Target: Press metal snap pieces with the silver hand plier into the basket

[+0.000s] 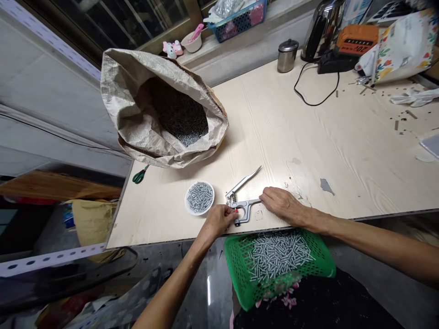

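Observation:
A metal hand press tool [242, 196] lies on the pale wooden table [308, 151] near its front edge, its upper lever raised. My right hand [283, 204] rests on the tool's lower handle, fingers closed over it. My left hand [219, 219] pinches a small piece at the tool's jaw; what it holds is too small to name. A white dish [199, 198] of small metal screws sits just left of the tool. A green plastic basket [277, 265] with many finished metal pieces rests on my lap below the table edge.
A large open paper sack [161, 109] of small metal parts stands at the table's back left. Green-handled scissors [140, 175] lie beside it. A kettle [322, 29], a steel canister [287, 55], a black cable [315, 91] and a printed bag [404, 45] occupy the far right.

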Action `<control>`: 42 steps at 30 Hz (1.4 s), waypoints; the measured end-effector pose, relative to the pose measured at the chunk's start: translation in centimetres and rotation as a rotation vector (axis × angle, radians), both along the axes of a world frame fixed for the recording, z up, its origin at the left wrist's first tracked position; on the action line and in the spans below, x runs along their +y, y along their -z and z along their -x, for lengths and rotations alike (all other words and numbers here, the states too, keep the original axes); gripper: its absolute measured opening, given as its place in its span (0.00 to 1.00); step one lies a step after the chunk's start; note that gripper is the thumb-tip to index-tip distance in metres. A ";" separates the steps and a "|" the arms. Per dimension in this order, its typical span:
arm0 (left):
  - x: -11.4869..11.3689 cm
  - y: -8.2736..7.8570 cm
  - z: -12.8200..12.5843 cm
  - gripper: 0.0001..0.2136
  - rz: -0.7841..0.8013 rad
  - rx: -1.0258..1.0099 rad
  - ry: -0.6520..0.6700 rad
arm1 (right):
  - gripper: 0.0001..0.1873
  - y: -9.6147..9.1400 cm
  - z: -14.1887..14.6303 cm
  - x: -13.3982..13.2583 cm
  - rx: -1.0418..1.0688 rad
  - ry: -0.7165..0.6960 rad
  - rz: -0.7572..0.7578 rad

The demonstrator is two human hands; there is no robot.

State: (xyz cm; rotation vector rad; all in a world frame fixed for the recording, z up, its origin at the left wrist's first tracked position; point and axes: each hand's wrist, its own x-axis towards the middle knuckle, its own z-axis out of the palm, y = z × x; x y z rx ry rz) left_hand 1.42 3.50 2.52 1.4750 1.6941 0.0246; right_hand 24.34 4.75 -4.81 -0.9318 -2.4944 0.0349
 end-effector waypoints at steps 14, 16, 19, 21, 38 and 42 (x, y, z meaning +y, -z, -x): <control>-2.5 0.7 -0.4 0.16 0.288 -0.301 -0.399 | 0.16 -0.6 -0.2 -0.2 -0.055 -0.020 -0.023; -2.4 0.7 -0.5 0.15 0.307 -0.322 -0.404 | 0.16 -0.6 -0.2 -0.2 -0.052 -0.022 -0.032; -2.3 0.9 -0.5 0.15 0.323 -0.319 -0.425 | 0.15 -0.8 -0.2 -0.2 -0.045 -0.030 -0.027; -2.5 1.1 -0.6 0.15 0.298 -0.308 -0.446 | 0.15 -0.8 -0.2 -0.3 -0.049 -0.025 -0.016; -4.9 1.5 -0.1 0.18 -0.057 -0.464 -0.639 | 0.14 -0.1 -0.7 -0.6 -0.036 -0.048 -0.075; -5.3 1.8 -0.3 0.19 -0.033 -0.501 -0.686 | 0.13 -0.3 -0.7 -0.8 -0.030 -0.048 -0.102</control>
